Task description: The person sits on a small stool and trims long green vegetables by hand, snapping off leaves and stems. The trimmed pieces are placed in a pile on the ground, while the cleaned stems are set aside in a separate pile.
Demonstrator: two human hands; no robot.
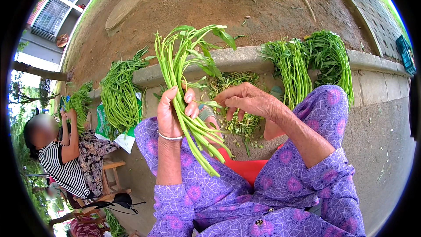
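A bunch of water spinach, with long pale green stems and leaves at the top, stands tilted in front of my lap. My left hand is wrapped round its middle, the cut ends slanting down to the right. Beside the bunch, my right hand pinches a small leafy sprig between thumb and forefinger. It cannot be told whether the sprig is still joined to a stem. Below my right hand, plucked leaves and stem bits lie heaped on the ground between my feet.
A heap of greens rests by the kerb at left, beside a green-and-white bag. At right, two bundles lean over the kerb. Another person sits far left, handling greens. Bare soil lies beyond.
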